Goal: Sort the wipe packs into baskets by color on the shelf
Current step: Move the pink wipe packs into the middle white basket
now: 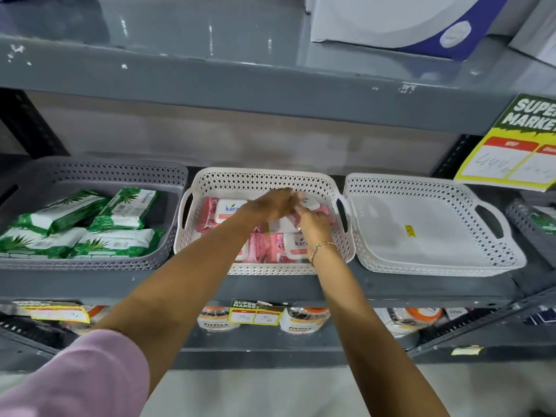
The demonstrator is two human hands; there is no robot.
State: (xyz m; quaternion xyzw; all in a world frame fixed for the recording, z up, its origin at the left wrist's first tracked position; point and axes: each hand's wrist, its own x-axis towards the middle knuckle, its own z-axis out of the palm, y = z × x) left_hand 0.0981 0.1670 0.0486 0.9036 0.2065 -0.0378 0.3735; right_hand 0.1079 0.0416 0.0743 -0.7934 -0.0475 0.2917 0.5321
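Three baskets stand in a row on the grey shelf. The grey basket on the left holds several green wipe packs. The white middle basket holds several pink wipe packs. The white basket on the right holds no packs. Both my hands are inside the middle basket. My left hand and my right hand together grip one pink wipe pack near the basket's back right, above the other packs.
A yellow price sign hangs at the upper right. Another grey basket with a green pack sits at the far right edge. Packaged goods and price tags line the lower shelf. A box rests on the top shelf.
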